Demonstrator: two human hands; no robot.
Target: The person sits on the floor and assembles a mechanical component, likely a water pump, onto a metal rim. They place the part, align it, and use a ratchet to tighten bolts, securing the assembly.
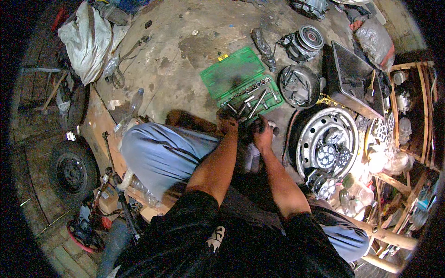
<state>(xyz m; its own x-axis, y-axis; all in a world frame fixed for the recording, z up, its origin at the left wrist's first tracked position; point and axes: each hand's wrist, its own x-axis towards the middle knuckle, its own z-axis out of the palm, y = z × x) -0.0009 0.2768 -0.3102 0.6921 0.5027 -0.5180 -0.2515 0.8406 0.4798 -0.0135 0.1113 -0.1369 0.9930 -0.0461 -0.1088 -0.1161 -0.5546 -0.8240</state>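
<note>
Silver round steel wheel w/ holes (307,149) lies approx 3 o'clock from hands. Open green plastic socket case (234,74) is at 12. L hand (226,122) & R hand (263,132) look part-curled by its 6 o'clock edge; can't tell grip. Small silver metal sockets (254,87) sit inside, in row.

Repair workshop, socket set (254,86), steel wheel (317,139), likely tyre (69,193)

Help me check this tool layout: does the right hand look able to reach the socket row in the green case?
Probably yes: the right hand is near the green case, which lies open; the socket row is uncovered, and the metal tools between lie low.
</note>
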